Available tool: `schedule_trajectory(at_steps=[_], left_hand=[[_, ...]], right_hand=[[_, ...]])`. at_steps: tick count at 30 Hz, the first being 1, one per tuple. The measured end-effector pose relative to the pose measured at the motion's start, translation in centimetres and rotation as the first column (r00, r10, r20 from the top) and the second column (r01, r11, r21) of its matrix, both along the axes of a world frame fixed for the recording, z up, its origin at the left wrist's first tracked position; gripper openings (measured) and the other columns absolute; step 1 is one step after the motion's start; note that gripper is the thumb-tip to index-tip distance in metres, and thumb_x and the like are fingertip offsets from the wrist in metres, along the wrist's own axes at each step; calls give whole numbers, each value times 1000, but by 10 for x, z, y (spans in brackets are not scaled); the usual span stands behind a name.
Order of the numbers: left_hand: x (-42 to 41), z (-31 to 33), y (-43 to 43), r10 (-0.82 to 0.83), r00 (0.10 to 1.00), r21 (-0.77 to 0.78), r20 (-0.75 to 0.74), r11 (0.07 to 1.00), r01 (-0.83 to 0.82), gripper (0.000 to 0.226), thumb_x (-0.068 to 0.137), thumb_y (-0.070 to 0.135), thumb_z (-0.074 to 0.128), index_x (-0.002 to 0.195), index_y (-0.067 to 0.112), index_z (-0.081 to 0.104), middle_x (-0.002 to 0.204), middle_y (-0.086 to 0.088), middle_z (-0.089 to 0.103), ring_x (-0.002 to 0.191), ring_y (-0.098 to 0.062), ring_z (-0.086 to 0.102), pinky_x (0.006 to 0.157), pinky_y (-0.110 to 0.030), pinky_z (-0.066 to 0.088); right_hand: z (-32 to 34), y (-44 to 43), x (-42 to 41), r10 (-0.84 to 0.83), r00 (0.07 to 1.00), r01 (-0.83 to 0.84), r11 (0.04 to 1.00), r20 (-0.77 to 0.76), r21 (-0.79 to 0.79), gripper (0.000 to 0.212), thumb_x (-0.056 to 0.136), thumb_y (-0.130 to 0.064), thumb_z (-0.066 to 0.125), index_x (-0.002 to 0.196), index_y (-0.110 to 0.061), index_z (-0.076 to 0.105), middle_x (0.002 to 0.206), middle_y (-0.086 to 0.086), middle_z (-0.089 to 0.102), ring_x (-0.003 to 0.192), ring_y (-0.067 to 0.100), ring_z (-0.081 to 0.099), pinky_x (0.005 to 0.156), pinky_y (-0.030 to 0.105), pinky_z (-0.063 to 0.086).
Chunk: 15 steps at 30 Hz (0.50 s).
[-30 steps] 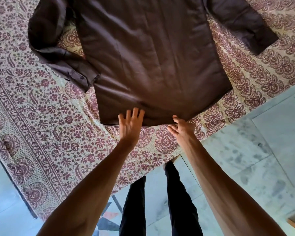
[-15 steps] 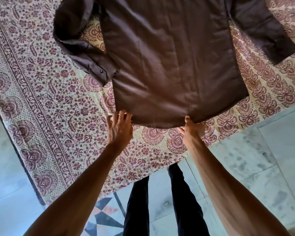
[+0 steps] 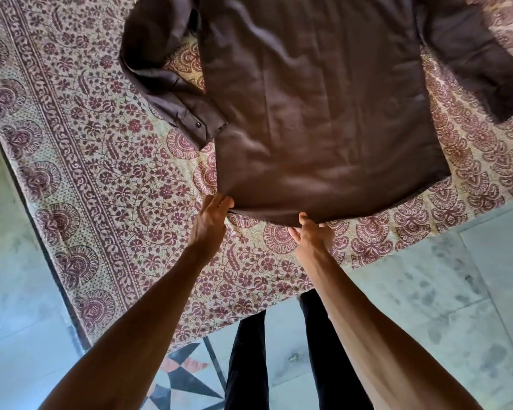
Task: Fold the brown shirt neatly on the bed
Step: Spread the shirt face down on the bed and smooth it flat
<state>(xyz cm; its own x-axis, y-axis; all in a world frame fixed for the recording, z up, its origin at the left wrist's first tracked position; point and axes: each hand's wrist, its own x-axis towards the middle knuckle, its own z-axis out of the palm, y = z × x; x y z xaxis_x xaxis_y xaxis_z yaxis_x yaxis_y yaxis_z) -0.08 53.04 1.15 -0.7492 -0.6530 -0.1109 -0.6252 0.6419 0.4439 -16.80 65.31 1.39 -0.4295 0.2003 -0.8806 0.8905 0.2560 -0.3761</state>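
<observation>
The brown shirt lies spread flat on the bed, its hem toward me. One sleeve is bent at the left with a buttoned cuff; the other sleeve stretches to the right. My left hand pinches the hem at its near left corner. My right hand grips the hem near its middle, thumb on top of the cloth. The collar end is out of view.
The bed carries a cream and maroon floral spread, with its edge running diagonally close to my legs. Pale marble floor lies to the right and left, with a dark star inlay by my feet.
My left hand, flat on the hem a second ago, now pinches the hem's left corner. My right hand keeps its hold on the hem. The view has shifted so the shirt sits further right.
</observation>
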Motion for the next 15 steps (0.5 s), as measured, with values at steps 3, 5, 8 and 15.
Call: schedule_trajectory(at_steps=[3,5,8,15], left_hand=[[7,-2,1,-13,1000,16,26,1000,13,41,77,-21,34,96,3,60,114,-11,64,97,-26,57,63,-29,60],[8,-3,1,-3,999,38,52,999,1,43,72,-24,38,97,5,59,117,-10,61,98,-26,55,64,-31,58],[7,-1,4,44,997,36,70,998,-47,42,68,-21,46,96,8,60,113,-10,60,98,-27,54,69,-36,52],[4,-2,10,-59,995,18,76,998,58,32,86,4,56,116,14,57,117,-5,58,106,-20,55,91,-37,48]], right_hand=[[-3,-3,6,69,997,-66,994,-35,91,35,84,-22,76,108,-2,60,105,13,70,56,24,68,45,25,54],[-3,-4,6,72,996,-68,993,-50,92,27,83,-22,76,98,-6,59,102,12,70,67,29,71,45,25,54],[-2,-5,6,15,998,-11,998,-63,54,30,83,-17,76,104,-1,62,101,12,69,76,33,72,42,24,55],[-7,1,7,6,1000,-6,1000,-1,28,29,85,-21,75,100,-1,61,102,19,70,69,31,72,46,31,58]])
